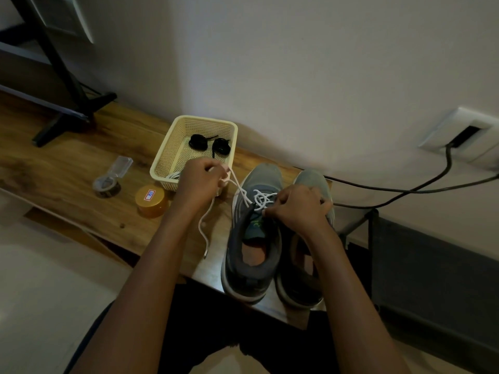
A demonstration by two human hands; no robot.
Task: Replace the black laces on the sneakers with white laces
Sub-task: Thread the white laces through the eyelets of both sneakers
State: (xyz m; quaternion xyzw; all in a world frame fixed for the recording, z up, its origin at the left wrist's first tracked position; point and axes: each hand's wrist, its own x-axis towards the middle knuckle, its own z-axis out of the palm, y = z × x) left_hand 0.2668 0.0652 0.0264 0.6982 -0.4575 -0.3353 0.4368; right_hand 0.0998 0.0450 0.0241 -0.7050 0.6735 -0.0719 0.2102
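Observation:
Two grey sneakers stand side by side on the wooden bench, toes toward the wall: the left sneaker (252,238) and the right sneaker (299,271). A white lace (263,198) is threaded through the left sneaker's front eyelets. My left hand (198,182) grips one strand of it, pulled up and to the left, and the loose end trails down onto the bench. My right hand (298,206) pinches the lace at the left sneaker's eyelets and partly covers the right sneaker. Two coiled black laces (209,144) lie in the cream basket (164,163).
More white lace shows in the basket's near corner. A tape roll with a clear dispenser (108,182) and an orange-lidded jar (150,199) sit left of the basket. A black stand (67,103) rests at the bench's far left. Cables (405,190) run from a wall socket on the right.

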